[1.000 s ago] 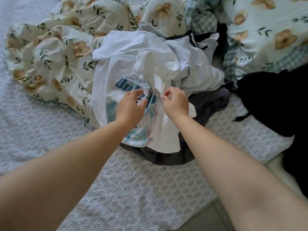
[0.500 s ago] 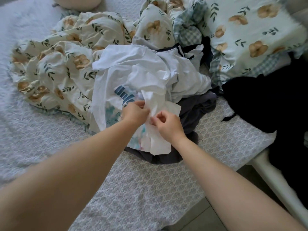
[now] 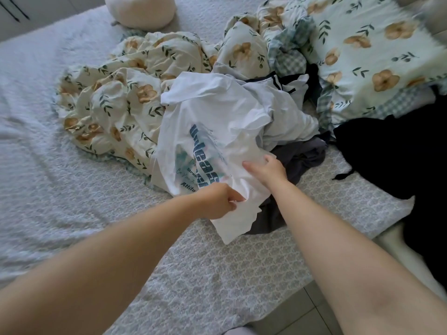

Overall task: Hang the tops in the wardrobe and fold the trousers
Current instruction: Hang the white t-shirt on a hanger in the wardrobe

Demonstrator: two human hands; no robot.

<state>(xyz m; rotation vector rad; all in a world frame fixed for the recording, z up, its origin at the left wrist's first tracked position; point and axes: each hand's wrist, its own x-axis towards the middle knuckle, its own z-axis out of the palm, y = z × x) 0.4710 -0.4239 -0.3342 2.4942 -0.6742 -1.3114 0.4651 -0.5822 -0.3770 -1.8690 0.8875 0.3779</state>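
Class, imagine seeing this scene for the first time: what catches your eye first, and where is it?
The crumpled white T-shirt with blue lettering lies at centre, its lower edge pinched by the left hand while the right hand touches it. Left of it sprawls a cream floral quilt; a black garment lies at right.

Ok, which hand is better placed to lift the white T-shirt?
Left, probably: the left hand pinches the T-shirt at its free hem; the right hand holds a bunched fold over the dark clothes.

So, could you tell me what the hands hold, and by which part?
Both hold the white T-shirt: left hand pinches its near edge, right hand grips a fold.
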